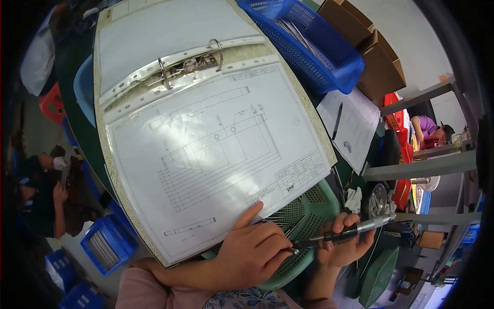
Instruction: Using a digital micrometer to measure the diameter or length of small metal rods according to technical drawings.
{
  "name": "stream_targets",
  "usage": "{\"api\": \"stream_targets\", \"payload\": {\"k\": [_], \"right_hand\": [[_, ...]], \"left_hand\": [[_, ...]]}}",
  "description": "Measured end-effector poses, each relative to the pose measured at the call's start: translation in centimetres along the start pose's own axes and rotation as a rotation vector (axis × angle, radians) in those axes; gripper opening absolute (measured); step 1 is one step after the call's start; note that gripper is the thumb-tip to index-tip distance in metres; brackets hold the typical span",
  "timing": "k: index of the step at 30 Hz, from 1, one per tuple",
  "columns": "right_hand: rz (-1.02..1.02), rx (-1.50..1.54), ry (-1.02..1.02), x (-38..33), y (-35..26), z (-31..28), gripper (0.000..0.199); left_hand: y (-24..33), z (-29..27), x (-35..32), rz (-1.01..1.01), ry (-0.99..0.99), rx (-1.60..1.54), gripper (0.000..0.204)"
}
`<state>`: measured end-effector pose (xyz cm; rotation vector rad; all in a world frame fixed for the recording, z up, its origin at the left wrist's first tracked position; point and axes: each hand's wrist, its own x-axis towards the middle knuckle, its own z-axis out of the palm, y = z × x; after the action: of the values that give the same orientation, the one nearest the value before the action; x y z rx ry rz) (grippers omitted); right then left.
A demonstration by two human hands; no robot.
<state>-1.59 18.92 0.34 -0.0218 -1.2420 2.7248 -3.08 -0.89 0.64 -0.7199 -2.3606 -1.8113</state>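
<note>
My right hand (342, 247) is wrapped round a micrometer (371, 224) with a silver barrel and a dark body. To its left, my left hand (254, 252) pinches a thin metal rod (295, 251), its bright end showing by the micrometer's jaws; the rest of the rod is hidden by the fingers. The left index finger stretches onto the lower edge of a technical drawing (221, 154) in a clear sleeve. That sleeve belongs to an open ring binder (319, 129). Beneath both hands is a green perforated basket (321, 203) holding thin metal rods (296, 225).
A blue basket (329, 72) of long rods stands at the far right, beside cardboard boxes (378, 67). Papers with a pen (337, 121) lie right of the binder. Another green basket (379, 278) is at lower right. Co-workers sit at left and far right.
</note>
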Motion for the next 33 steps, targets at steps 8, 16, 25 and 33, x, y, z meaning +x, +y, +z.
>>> {"api": "stream_targets", "payload": {"k": [8,16,25,33], "right_hand": [[-0.011,-0.05,-0.008,0.0,0.02,0.01,0.054],[-0.013,-0.071,-0.011,0.1,-0.01,0.04,0.052],[-0.01,-0.029,0.068,0.05,0.03,0.37,0.058],[-0.009,-0.07,0.074,0.06,-0.03,0.41,0.056]], "left_hand": [[0.18,-0.02,-0.09,0.024,0.008,-0.015,0.012],[0.33,-0.17,0.02,0.018,0.006,-0.02,0.01],[0.09,0.09,-0.14,0.01,0.016,-0.021,0.012],[0.16,0.0,-0.15,-0.008,-0.014,-0.017,0.01]]}}
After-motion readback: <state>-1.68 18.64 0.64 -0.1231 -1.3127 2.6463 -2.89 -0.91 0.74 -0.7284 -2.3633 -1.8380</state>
